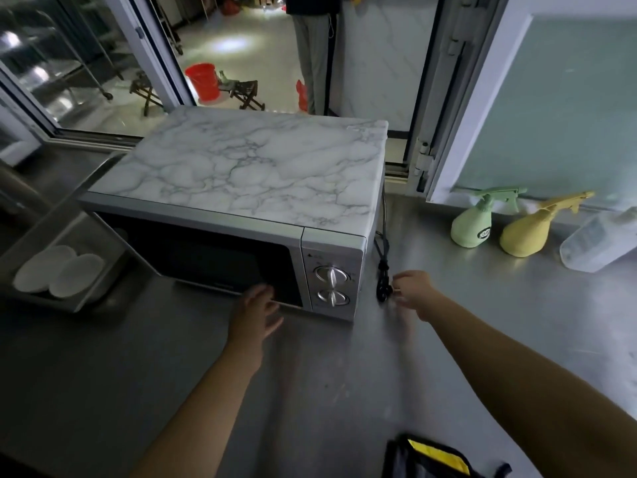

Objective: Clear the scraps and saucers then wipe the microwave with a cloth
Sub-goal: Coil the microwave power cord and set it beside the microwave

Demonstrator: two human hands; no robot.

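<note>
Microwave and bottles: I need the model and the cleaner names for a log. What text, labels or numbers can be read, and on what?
No text here is legible.
Microwave control panel: small marks around the two dials, too blurred to read.
Green spray bottle: round dark label, too small to read.
Yellow spray bottle: no label visible.

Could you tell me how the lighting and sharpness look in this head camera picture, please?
Head view: the counter and microwave door are dim, while the floor beyond the window shows bright glare; the right hand is motion-blurred, the left hand slightly soft; the wide lens bends the window frames at the edges.
</note>
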